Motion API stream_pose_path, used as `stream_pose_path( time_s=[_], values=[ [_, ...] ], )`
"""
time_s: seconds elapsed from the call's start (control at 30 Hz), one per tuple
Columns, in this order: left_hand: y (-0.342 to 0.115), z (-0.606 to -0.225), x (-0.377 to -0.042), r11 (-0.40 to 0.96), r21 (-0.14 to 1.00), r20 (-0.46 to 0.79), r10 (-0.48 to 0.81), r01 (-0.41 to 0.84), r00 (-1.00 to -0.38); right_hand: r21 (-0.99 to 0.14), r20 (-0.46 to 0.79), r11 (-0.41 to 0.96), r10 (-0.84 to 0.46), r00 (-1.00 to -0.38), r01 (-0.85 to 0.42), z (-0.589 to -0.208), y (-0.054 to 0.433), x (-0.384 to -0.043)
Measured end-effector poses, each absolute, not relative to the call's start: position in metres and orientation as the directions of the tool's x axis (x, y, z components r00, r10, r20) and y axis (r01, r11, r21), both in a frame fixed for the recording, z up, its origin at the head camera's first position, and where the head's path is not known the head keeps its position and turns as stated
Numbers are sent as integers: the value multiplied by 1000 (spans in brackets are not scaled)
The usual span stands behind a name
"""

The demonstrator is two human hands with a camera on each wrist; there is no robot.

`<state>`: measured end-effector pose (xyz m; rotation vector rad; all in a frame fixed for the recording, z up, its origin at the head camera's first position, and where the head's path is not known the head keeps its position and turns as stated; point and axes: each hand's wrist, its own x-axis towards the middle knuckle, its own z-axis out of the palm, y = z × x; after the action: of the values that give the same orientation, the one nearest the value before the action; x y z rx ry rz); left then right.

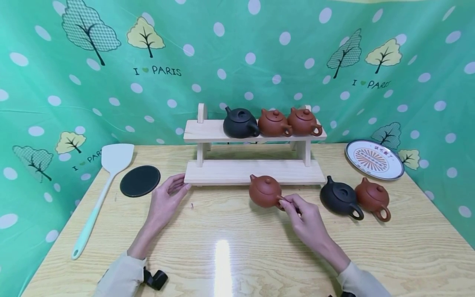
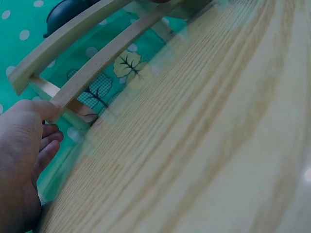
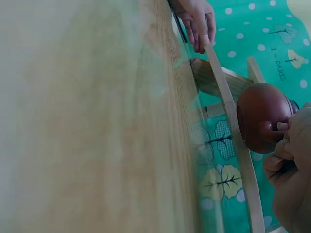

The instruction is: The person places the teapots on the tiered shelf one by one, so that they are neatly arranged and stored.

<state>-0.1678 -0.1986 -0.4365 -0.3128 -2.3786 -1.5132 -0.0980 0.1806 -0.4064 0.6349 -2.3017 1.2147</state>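
Your right hand (image 1: 307,221) pinches the brown teapot (image 1: 264,192) by its handle | your left hand (image 1: 166,201) grips the wooden rack (image 1: 222,170) at its lower left end | teapot at the lower tier's front edge

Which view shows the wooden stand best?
The head view: both tiers of the wooden stand fit fully in frame. The left wrist view crops it; the right one does too, partly behind a teapot.

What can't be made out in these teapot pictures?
- Head: held round, reddish-brown clay teapot, its handle partly covered by the right hand.
- Left wrist: round black clay teapot, partly cut off by the top edge.
- Right wrist: held teapot's spout, hidden behind its body.
- Head: fine lettering on round white plate, too small.
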Motion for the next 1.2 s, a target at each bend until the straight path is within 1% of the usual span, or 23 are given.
stream_pose_path(
  time_s=[0.3,0.57,1.2],
  values=[
    [-200,-437,-170,421,842,366,14,337,-931,-636,612,456,-195,-767,-623,-404,166,-115],
    [-199,-437,-169,420,841,366,18,340,-930,-664,592,439,-187,-784,-606,-402,156,-128],
    [-199,-438,-170,404,852,360,8,333,-933,-677,596,420,-168,-785,-604,-403,130,-163]
  ],
)
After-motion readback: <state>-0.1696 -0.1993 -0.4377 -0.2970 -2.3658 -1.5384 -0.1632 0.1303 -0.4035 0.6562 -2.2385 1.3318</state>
